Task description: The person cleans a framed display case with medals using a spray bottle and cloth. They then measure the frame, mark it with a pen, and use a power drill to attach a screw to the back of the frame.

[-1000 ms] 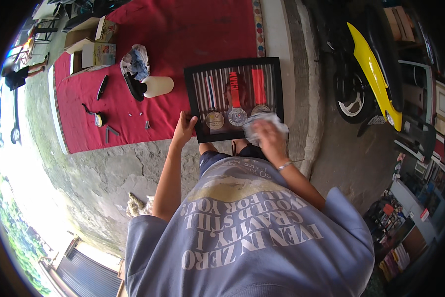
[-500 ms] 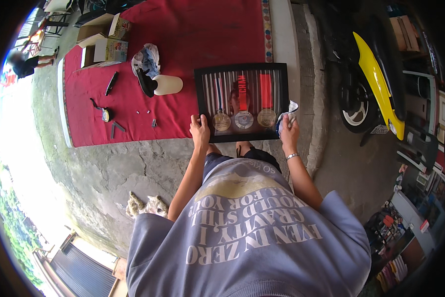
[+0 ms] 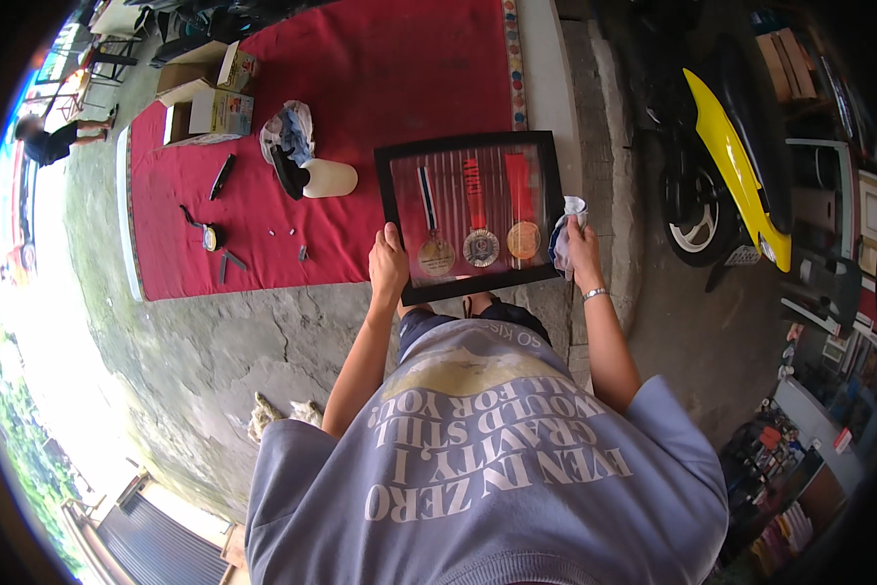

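Note:
A black display frame (image 3: 392, 210) with a clear front is held up between my two hands at the near edge of the red-covered table. Behind its pane hang three medals on ribbons; the middle medal (image 3: 480, 248) is silver, the right one (image 3: 524, 240) gold-coloured. My left hand (image 3: 389, 265) is closed round the frame's left edge near the lower corner. My right hand (image 3: 584, 253) grips the right side, with a crumpled white and blue cloth (image 3: 562, 234) bunched between it and the frame.
On the red tablecloth (image 3: 360, 58) lie a white spray bottle (image 3: 329, 179), a crumpled cloth bundle (image 3: 287, 132), a black pen-like object (image 3: 222, 176), a wristwatch (image 3: 208, 234) and small dark pieces. An open cardboard box (image 3: 209, 97) stands far left. A yellow-and-black motorcycle (image 3: 736, 156) is at right.
The frame has tilted slightly, and its lower edge has come a little nearer to me. Reflections on its pane have shifted, so the medals show more clearly. Both hands keep their hold.

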`<state>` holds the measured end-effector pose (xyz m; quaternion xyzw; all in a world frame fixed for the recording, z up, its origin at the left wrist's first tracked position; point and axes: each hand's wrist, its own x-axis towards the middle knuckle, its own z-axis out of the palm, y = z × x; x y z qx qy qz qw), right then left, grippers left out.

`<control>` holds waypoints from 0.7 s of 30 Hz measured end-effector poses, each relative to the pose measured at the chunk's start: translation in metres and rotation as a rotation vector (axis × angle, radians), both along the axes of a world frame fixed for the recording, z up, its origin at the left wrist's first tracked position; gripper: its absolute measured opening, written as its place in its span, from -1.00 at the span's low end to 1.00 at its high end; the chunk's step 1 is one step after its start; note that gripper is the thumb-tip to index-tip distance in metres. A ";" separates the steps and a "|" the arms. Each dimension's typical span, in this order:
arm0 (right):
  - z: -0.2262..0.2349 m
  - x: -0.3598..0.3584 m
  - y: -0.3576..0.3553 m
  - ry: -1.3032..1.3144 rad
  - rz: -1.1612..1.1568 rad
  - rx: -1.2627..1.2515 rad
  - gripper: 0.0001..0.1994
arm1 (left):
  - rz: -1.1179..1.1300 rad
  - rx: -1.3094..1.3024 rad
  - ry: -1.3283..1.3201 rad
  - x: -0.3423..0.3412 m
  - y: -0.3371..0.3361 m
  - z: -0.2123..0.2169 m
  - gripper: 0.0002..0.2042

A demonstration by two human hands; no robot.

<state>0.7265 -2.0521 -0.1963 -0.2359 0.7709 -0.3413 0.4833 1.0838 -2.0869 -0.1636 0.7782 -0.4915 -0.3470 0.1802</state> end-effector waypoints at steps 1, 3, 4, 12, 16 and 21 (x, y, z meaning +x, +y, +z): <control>0.003 0.000 -0.004 0.054 0.027 -0.018 -0.58 | -0.011 0.001 0.004 0.000 -0.001 0.001 -0.39; -0.008 -0.005 -0.010 0.090 0.092 -0.049 -0.52 | -0.011 -0.019 0.052 0.001 -0.003 0.005 -0.37; -0.010 -0.008 -0.015 -0.029 0.052 -0.005 -0.52 | -0.008 -0.032 0.077 0.002 -0.004 0.005 -0.37; 0.050 0.002 -0.020 0.073 0.171 -0.107 -0.51 | 0.116 -0.060 0.168 0.000 0.022 -0.001 -0.35; 0.150 -0.006 -0.042 0.044 0.534 -0.389 -0.45 | 0.267 -0.030 0.525 -0.008 0.044 -0.047 -0.35; 0.246 0.040 -0.055 0.362 0.665 -0.391 -0.45 | 0.464 0.087 0.905 -0.051 0.028 -0.064 -0.46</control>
